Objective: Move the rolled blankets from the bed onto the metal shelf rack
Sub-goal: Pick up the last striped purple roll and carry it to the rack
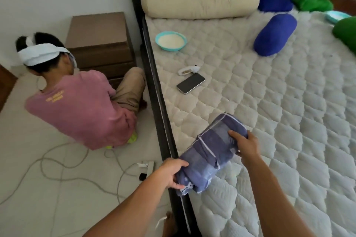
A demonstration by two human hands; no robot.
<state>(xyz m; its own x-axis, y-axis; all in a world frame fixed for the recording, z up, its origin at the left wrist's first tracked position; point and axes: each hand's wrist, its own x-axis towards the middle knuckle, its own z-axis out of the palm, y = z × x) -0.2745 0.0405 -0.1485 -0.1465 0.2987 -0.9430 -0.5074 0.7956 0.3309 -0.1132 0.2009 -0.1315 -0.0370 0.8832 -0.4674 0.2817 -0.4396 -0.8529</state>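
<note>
A rolled blue-purple blanket [210, 152] with white trim lies at the near left edge of the quilted white mattress [279, 111]. My left hand [171, 174] grips its near end, which overhangs the bed edge. My right hand [245, 146] holds its far right side. A rolled royal-blue blanket [275, 34] rests further up the bed. Two green rolls [310, 1] [345, 32] and another blue one [273, 0] sit near the headboard at the right. No metal shelf rack is in view.
A cream bolster [199, 2], a teal bowl [171, 41], a phone [190, 83] and a small white device [189, 70] lie on the bed. A person in a pink shirt [81, 107] crouches on the floor left of the bed, by a brown nightstand [100, 44]. Cables [57, 163] trail across the tiles.
</note>
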